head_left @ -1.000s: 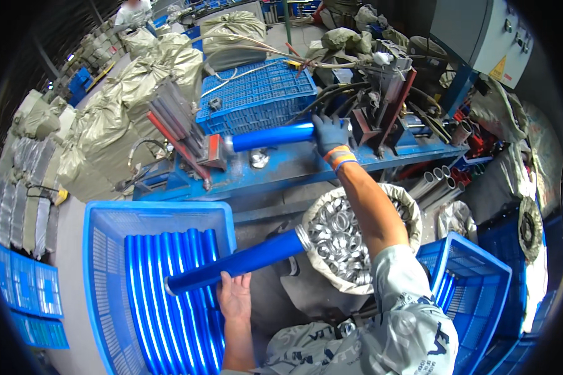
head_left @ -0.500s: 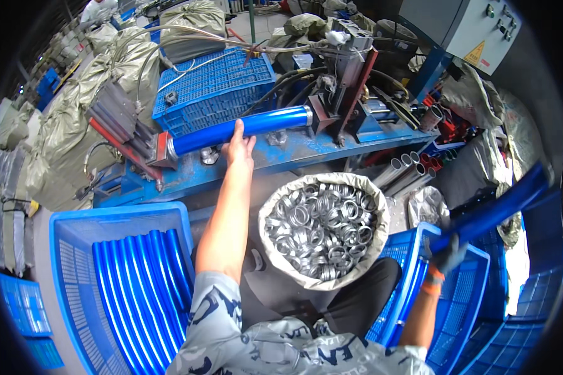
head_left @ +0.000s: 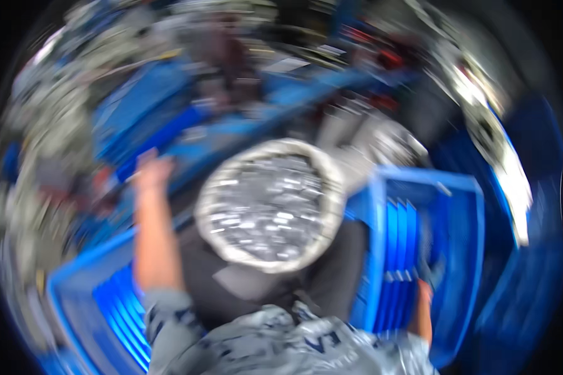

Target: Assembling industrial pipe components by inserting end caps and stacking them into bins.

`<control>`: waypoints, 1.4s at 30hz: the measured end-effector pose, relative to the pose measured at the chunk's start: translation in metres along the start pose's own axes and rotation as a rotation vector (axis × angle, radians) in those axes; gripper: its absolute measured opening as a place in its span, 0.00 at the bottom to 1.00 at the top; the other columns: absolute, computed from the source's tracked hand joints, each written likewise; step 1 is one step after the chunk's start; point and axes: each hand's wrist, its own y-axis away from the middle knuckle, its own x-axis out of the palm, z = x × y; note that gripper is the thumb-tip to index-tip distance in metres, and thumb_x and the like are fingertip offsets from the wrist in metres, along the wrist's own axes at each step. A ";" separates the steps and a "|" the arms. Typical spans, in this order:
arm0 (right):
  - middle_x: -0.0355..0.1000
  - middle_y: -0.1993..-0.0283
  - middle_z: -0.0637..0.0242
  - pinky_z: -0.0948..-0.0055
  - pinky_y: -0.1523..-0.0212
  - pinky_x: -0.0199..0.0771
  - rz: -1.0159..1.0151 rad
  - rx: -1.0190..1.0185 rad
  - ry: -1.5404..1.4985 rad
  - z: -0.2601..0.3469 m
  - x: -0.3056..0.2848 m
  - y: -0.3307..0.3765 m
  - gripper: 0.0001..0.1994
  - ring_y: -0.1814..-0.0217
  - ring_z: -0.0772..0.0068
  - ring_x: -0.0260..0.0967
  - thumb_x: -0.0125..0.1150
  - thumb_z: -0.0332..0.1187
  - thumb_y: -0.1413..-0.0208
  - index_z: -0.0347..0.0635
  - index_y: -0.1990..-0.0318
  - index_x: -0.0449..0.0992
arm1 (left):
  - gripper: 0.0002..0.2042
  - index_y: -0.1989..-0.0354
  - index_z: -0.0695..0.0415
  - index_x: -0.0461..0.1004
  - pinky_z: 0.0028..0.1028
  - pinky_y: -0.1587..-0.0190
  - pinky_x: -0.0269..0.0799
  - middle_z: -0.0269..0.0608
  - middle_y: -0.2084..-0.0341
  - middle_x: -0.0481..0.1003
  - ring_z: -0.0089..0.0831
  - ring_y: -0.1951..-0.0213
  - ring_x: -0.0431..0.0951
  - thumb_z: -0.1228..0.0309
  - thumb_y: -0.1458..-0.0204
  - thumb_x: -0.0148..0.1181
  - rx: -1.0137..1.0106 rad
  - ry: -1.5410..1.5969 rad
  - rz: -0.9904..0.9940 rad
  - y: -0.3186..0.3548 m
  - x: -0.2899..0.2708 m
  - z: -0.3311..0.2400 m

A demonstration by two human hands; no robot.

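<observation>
Whole view smeared by motion; edges soft everywhere. Against 0.5 s ago, the scene has slid left and tilted.

Far left: blue crate point(head_left: 75, 306) at lower left, blue tubes point(head_left: 122, 312) lying lengthwise inside (count not readable). It sat in much the same corner before, now partly cut off by the rim.

Left hand point(head_left: 151, 170) raised on a bare forearm, up against the blue bench edge point(head_left: 187, 140). Before, it rested on a blue tube lying on the bench; that tube is now lost in the blur. Whether the fingers are closed or slack, I cannot tell.

Centre: sack of shiny metal rings point(head_left: 270, 203), mouth rolled open, directly in front of the person, between the 2 crates. Unchanged.

Right: second blue crate point(head_left: 463, 206) with blue tubes stacked at its near side point(head_left: 397, 250). Right hand point(head_left: 430, 265) (dark glove, orange cuff) is down inside it, over the tubes; before, it held a tube above this crate. Grip now too blurred to judge.
</observation>
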 end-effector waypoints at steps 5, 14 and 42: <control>0.80 0.30 0.51 0.48 0.31 0.82 -0.047 0.198 0.435 -0.110 -0.015 -0.002 0.52 0.33 0.41 0.82 0.86 0.35 0.50 0.59 0.14 0.68 | 0.27 0.23 0.64 0.74 0.37 0.35 0.86 0.50 0.31 0.82 0.46 0.35 0.88 0.60 0.22 0.64 -0.763 1.430 -0.080 0.129 0.015 -0.015; 0.76 0.24 0.50 0.46 0.25 0.77 0.112 0.297 0.411 -0.236 0.105 -0.049 0.51 0.27 0.41 0.78 0.83 0.36 0.44 0.50 0.12 0.63 | 0.26 0.44 0.71 0.85 0.43 0.49 0.84 0.52 0.53 0.88 0.43 0.56 0.87 0.54 0.29 0.73 -0.511 0.009 0.002 0.365 -0.115 -0.030; 0.87 0.37 0.50 0.59 0.40 0.83 -0.311 1.126 -0.583 -0.465 0.168 0.017 0.33 0.41 0.58 0.85 0.84 0.36 0.40 0.27 0.30 0.82 | 0.21 0.56 0.59 0.90 0.50 0.58 0.80 0.50 0.65 0.89 0.48 0.64 0.86 0.52 0.25 0.66 -0.214 0.035 0.581 0.467 -0.123 -0.126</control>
